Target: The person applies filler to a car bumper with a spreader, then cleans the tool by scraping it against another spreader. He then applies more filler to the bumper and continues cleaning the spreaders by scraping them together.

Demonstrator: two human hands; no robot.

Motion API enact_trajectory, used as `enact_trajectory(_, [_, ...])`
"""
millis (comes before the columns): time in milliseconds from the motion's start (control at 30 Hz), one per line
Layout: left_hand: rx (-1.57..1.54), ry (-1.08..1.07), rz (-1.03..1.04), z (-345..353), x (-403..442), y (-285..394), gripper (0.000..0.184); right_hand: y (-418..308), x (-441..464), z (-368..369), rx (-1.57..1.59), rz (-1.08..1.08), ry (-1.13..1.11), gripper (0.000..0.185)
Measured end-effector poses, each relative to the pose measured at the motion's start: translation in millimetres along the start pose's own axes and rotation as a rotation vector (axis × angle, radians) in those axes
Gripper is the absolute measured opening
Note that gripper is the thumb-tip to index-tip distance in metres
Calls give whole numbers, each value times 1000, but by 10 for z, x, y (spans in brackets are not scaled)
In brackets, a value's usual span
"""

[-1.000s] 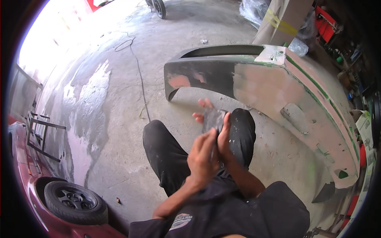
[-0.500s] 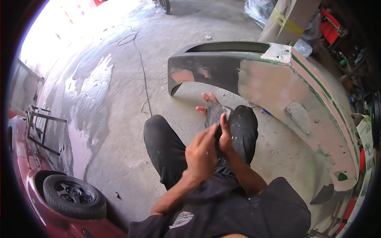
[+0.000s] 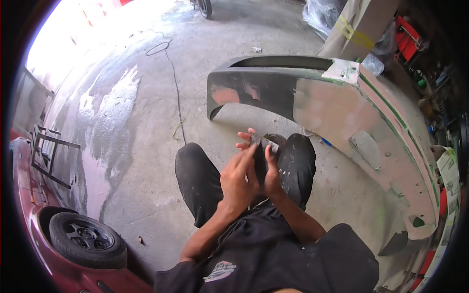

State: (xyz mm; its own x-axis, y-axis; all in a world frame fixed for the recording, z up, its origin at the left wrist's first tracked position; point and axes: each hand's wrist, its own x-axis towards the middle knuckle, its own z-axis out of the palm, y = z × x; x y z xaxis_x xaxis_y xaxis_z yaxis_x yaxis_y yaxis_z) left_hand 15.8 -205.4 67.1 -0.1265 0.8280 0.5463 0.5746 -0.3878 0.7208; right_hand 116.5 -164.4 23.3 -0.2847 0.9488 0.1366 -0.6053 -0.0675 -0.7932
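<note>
Between my knees, both hands are on a dark grey sheet of sandpaper (image 3: 261,158), which looks bent or folded with a paler grey upper edge. My right hand (image 3: 273,180) grips it, thumb on the near side and fingertips showing beyond its far left edge. My left hand (image 3: 237,178) presses against its left side with the fingers together; its fingertips partly cover the sheet. Just beyond stands the car bumper (image 3: 337,100), dark primer at its left end and pinkish sanded filler with green edges elsewhere. Neither hand touches it.
A round dark object (image 3: 273,138) sits on the floor behind the sheet, partly hidden. A cable (image 3: 176,93) runs along the concrete. At left are a metal frame (image 3: 53,154) and a red car with a wheel (image 3: 88,239). A wrapped post (image 3: 359,29) stands behind the bumper.
Both hands and the sandpaper have moved nearer to my body. The sheet's broad upper part, raised before, now looks lower and more folded, with my left fingers further up on it.
</note>
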Motion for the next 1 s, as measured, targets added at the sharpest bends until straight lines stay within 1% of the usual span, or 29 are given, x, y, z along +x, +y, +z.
enact_trajectory(67, [-79, -53, 28, 15, -194, 92, 41, -38, 155, -174, -62, -105, -9, 75])
enact_trajectory(100, [-93, -98, 1, 10, -276, 199, 41, -75, 202, -186, -46, -118, 45, 78])
enact_trajectory(200, [-159, -65, -42, -13, -207, 181, 41, -147, 180, -165, -138, -73, -67, 83])
enact_trajectory(233, [-115, -79, -123, -59, -131, 134, 40, -119, 88, -74, -95, -45, -64, 83])
enact_trajectory(267, [0, 32, -45, -42, -14, 36, 40, -3, 36, -83, -111, -51, -90, 82])
enact_trajectory(333, [3, 73, 28, -8, 58, -73, 39, 34, -19, -8, 0, -31, -14, 80])
enact_trajectory(400, [-49, -100, -98, -65, -118, 129, 38, 41, 76, -149, -73, -53, -18, 78])
enact_trajectory(433, [-72, -69, -15, -7, -243, 182, 39, 18, 145, -176, -44, -45, 17, 78])
enact_trajectory(467, [-40, -42, 57, 39, -313, 245, 41, -31, 184, -194, -29, -61, -6, 80])
enact_trajectory(533, [-100, -87, -33, -31, -278, 210, 41, -131, 175, -98, -17, -89, -25, 72])
enact_trajectory(600, [-26, 22, -27, -98, 6, 132, 42, -83, 45, 13, -36, -70, -60, 69])
enact_trajectory(633, [-18, -11, -157, -130, 92, 82, 41, -35, -23, 30, -214, -93, -20, 67])
enact_trajectory(667, [-23, -4, -106, -112, 70, 66, 41, 28, -62, 36, -196, -70, 48, 67])
enact_trajectory(733, [-31, 22, 5, -27, 3, 50, 41, 50, 6, -78, -74, -59, -4, 70])
enact_trajectory(767, [-110, -71, -86, -26, -136, 135, 42, 58, 69, -159, -109, -79, 20, 73])
enact_trajectory(800, [-163, -114, -85, -24, -227, 208, 42, -17, 117, -183, -159, -104, 25, 75])
enact_trajectory(867, [-235, -152, -144, -68, -207, 213, 40, -84, 112, -177, -191, -92, -28, 71])
enact_trajectory(933, [-162, -26, -46, -78, 2, 35, 43, -17, -3, -158, -263, -87, -63, 68])
enact_trajectory(967, [-108, -22, -128, -80, 54, -53, 42, 22, -86, -97, -322, -79, 0, 68])
enact_trajectory(1000, [-109, -49, -126, -66, 33, -62, 41, 37, -105, -108, -266, -67, 13, 69])
